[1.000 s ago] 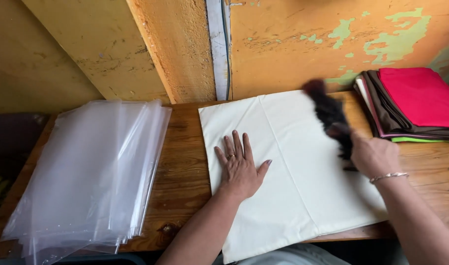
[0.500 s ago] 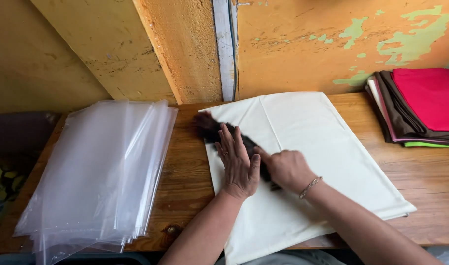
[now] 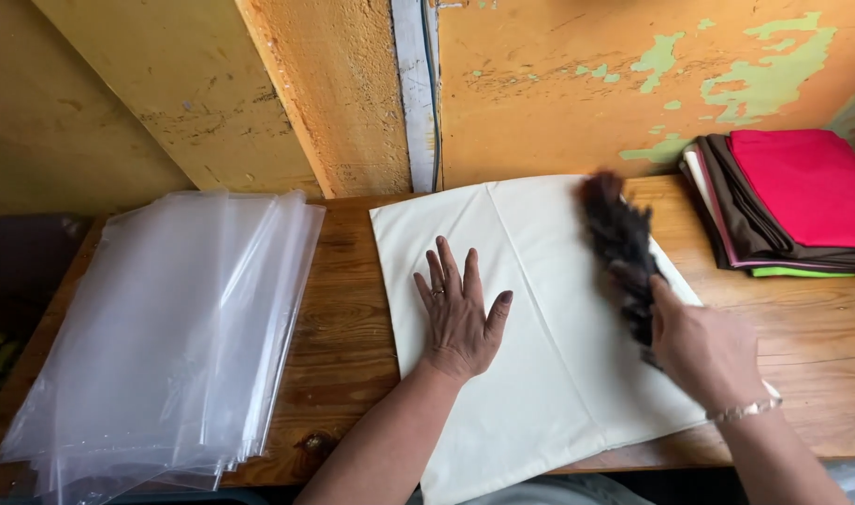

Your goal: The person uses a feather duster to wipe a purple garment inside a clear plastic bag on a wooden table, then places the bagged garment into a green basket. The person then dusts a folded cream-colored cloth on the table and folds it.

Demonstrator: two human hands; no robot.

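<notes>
Cream cloth (image 3: 549,374) is lying flat on the worktop (image 3: 343,318) — soft, light, likely to slide. I'm pinning it under my flat, empty left hand (image 3: 460,318); my right hand (image 3: 703,351) is closing its grip on a dark brush (image 3: 619,248) — best held by the handle.

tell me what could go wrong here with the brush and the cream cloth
The cream cloth hangs over the table's front edge, and only the flat left hand pins it, so a hard sweep might drag it off. The dark brush in the right hand is blurred with motion near the folded fabric stack; a wide stroke could knock it.
</notes>
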